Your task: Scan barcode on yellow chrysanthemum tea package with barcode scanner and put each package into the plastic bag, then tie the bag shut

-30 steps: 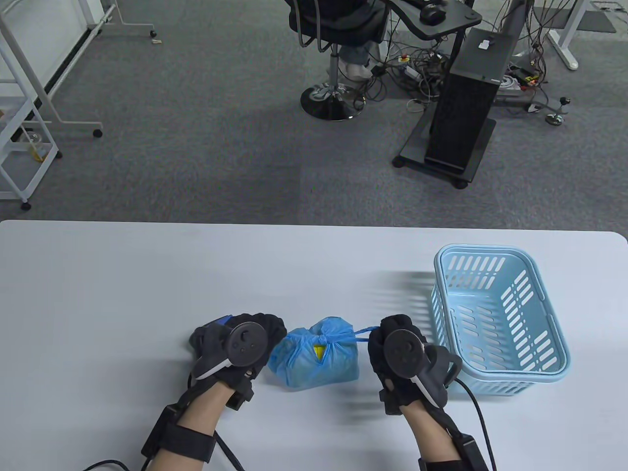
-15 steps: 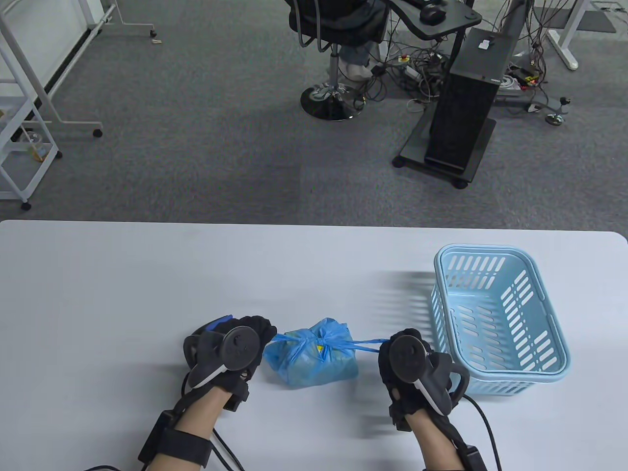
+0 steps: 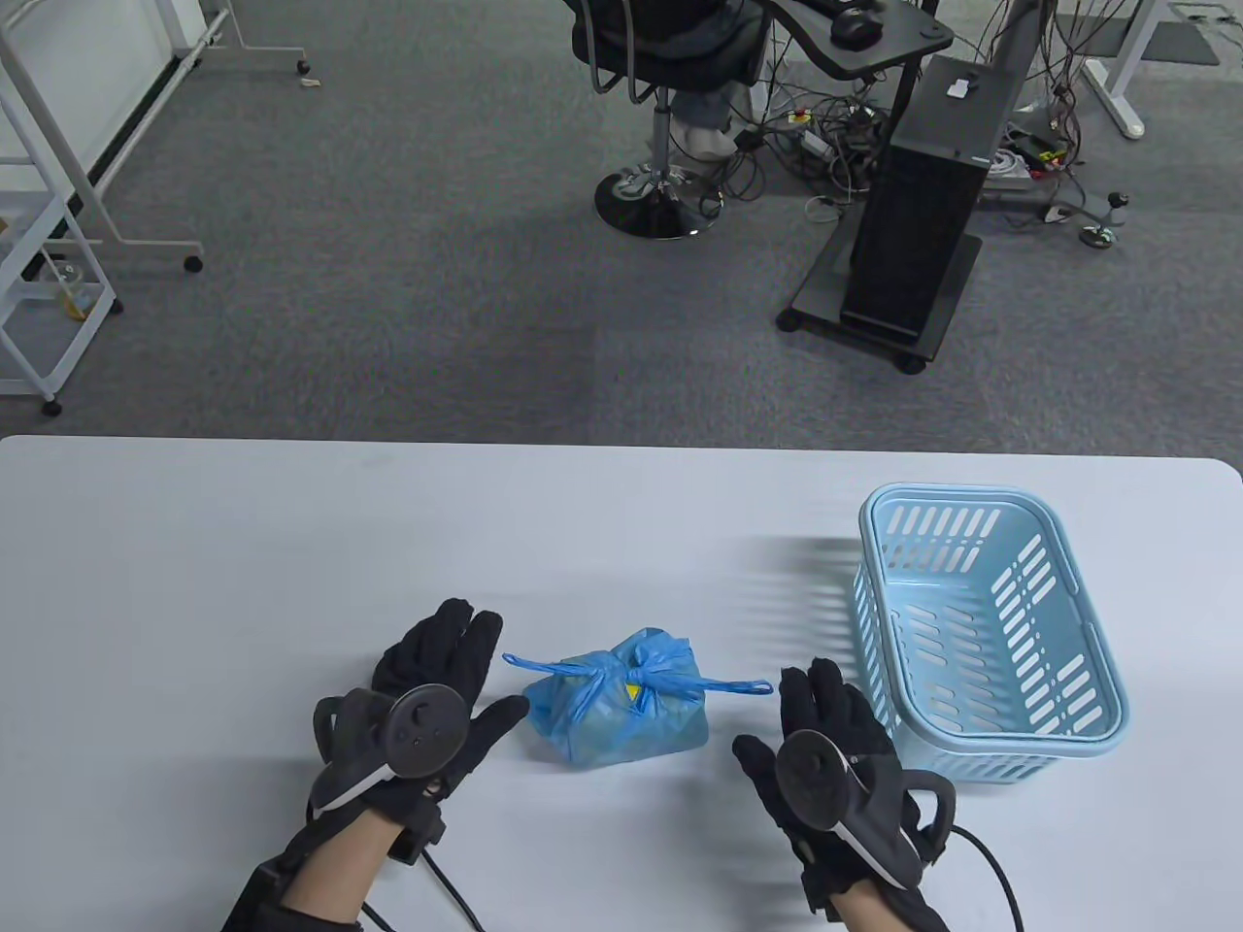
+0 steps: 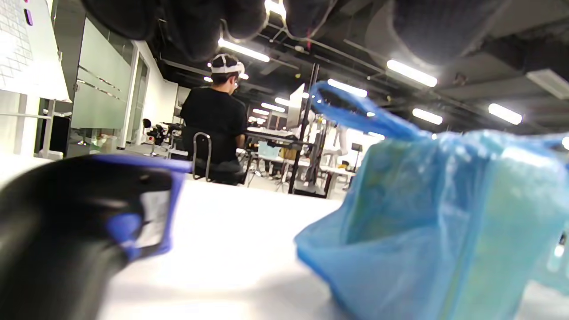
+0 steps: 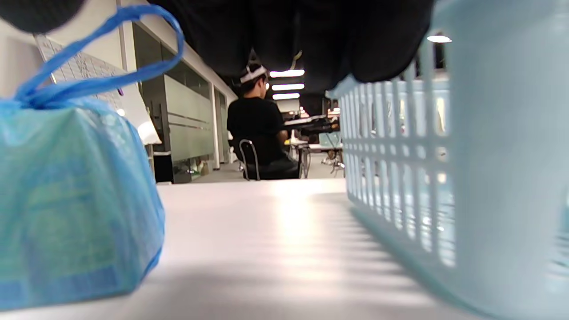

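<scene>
The blue plastic bag point(image 3: 621, 714) sits knotted on the white table point(image 3: 291, 544), its two handle loops sticking out left and right. A bit of yellow package point(image 3: 633, 693) shows through the plastic below the knot. My left hand point(image 3: 427, 680) lies flat to the bag's left, fingers straight, holding nothing. To the bag's right my right hand point(image 3: 825, 709) rests flat too, fingers extended, clear of the right loop. The barcode scanner point(image 4: 80, 213), black and blue, lies under my left hand in the left wrist view. The bag point(image 4: 435, 222) fills that view's right; the bag point(image 5: 71, 200) fills the right wrist view's left.
A light blue slotted basket point(image 3: 991, 631) stands right of my right hand, close to it; the basket point(image 5: 466, 169) fills the right wrist view's right. Beyond the table's far edge are carpet, an office chair point(image 3: 660, 116) with a seated person, and a computer tower point(image 3: 923, 194).
Both hands have let go of the bag's handle loops, opened flat and drawn back toward the near edge. The loops now stick out loose from the tightened knot.
</scene>
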Demonstrator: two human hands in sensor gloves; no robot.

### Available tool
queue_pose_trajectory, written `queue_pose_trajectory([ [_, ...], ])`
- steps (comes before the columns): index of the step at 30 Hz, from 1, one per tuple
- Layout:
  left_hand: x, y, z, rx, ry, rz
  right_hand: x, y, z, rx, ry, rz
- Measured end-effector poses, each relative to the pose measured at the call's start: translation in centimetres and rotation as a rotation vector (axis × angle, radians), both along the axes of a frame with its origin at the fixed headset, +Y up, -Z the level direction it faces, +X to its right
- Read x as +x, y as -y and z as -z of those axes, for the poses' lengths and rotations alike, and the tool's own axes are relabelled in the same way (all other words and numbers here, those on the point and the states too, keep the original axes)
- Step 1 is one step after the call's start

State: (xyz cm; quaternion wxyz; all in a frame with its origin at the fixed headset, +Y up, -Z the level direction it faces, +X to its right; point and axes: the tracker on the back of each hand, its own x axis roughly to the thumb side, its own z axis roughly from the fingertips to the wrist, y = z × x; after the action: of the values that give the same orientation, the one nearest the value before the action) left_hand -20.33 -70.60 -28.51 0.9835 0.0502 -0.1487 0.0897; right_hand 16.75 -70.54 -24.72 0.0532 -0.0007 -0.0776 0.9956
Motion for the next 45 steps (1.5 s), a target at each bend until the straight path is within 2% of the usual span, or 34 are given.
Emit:
queue_pose_trajectory([
  [4,-1.0,1.9,-0.9,-0.088,-0.019,0.099,0.8,1.7,-0.5,-0.062,0.042,-0.038],
  [7,-1.9,3.1,-1.1,-0.157,-0.06,0.206,0.6,2.8,-0.4,-0.121,0.024,-0.054],
  [10,-2.8,3.9,-1.2,-0.222,-0.078,0.219,0.0,3.8,-0.2,-0.142,-0.005,-0.099],
  [13,-3.3,3.7,-1.1,-0.195,-0.063,0.2,-0.8,4.8,-0.2,-0.208,-0.045,-0.129],
  [16,-3.6,3.3,-1.0,-0.2,-0.062,0.161,-1.4,5.1,-0.3,-0.21,-0.077,-0.173],
  [23,-4.1,5.5,-0.8,-0.298,-0.074,0.24,-0.9,6.5,-0.4,-0.306,-0.076,-0.235],
  [30,-4.5,5.3,-0.5,-0.315,-0.084,0.229,-1.0,6.4,-0.5,-0.269,-0.088,-0.21],
  [36,-4.4,5.7,-0.7,-0.3,-0.076,0.254,-1.1,7.0,-0.4,-0.283,-0.104,-0.23],
  [42,-5.3,3.8,-0.8,-0.245,-0.119,0.156,-0.7,6.7,-0.2,-0.281,-0.094,-0.201],
  [45,-5.2,3.7,-0.8,-0.248,-0.119,0.176,-0.5,6.6,-0.2,-0.28,-0.094,-0.195],
])
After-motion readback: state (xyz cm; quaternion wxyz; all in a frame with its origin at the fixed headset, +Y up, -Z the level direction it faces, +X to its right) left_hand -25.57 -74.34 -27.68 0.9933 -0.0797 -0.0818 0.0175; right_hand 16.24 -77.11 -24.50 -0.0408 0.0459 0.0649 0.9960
